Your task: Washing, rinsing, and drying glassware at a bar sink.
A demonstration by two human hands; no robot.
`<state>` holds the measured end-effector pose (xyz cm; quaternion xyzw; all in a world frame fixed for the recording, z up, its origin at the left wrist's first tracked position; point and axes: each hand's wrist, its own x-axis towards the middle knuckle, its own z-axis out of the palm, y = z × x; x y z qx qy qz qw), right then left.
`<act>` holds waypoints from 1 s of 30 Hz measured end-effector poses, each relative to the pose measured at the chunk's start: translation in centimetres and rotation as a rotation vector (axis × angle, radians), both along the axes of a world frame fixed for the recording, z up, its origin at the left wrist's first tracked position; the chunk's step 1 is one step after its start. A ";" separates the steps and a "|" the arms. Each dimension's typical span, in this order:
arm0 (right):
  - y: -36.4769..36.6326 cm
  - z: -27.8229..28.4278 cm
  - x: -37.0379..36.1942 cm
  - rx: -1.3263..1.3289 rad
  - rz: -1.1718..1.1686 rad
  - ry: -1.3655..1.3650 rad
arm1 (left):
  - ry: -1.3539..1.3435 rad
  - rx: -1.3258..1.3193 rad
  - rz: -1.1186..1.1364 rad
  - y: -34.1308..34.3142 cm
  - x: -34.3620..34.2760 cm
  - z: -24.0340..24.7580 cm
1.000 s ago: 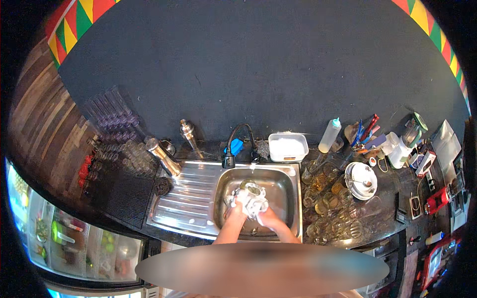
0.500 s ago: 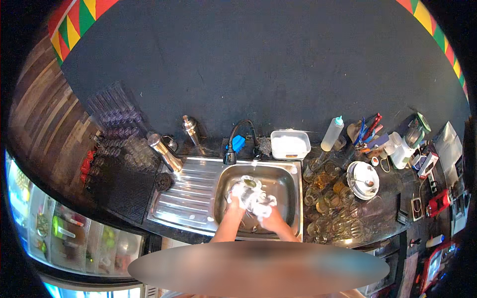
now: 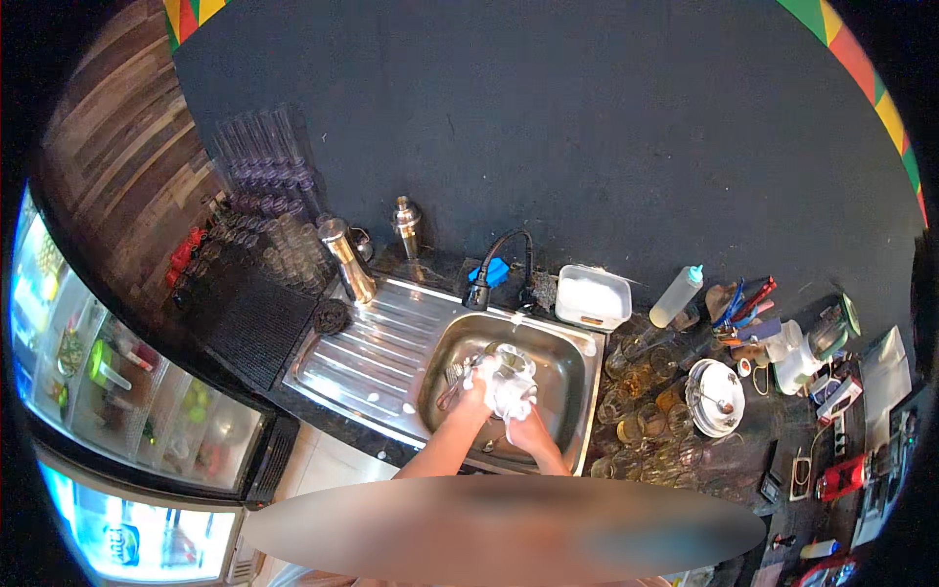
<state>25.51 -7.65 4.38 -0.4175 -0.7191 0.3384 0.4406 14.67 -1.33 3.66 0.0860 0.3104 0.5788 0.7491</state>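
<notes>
Over the steel sink (image 3: 590, 377), both my hands are covered in white suds around a clear drinking glass (image 3: 511, 364). My left hand (image 3: 478, 380) is closed on the glass's left side. Against the lower, foamy part is my right hand (image 3: 525, 419), its fingers bent; foam hides whether it holds a sponge or cloth there. Metal cutlery (image 3: 453, 374) shows in the sink beside my left hand. Behind the sink rises a black faucet (image 3: 477, 293).
A ribbed drainboard (image 3: 377, 342) adjoins the sink's left, with a dark scrubber (image 3: 332, 316) and a steel shaker (image 3: 349, 266). Several glasses (image 3: 650, 421) and stacked white plates (image 3: 716, 396) crowd the right counter. A white tub (image 3: 594, 298) and squeeze bottle (image 3: 677, 296) stand behind.
The view has turned and shifted, so the counter sits tilted. My hands have come closer together around the glass, the right one now against its foamy lower part.
</notes>
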 end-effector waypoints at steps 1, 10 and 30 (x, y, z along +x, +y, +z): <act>0.2 -0.3 0.1 0.000 -0.012 -0.004 | 0.170 -0.052 0.079 0.1 0.6 0.2; -1.7 1.4 -2.2 0.037 0.049 -0.436 | 0.290 0.127 0.001 1.9 -4.9 -9.1; 0.6 -3.1 -0.2 -0.317 0.078 0.282 | 0.131 0.154 -0.073 0.5 -2.2 0.0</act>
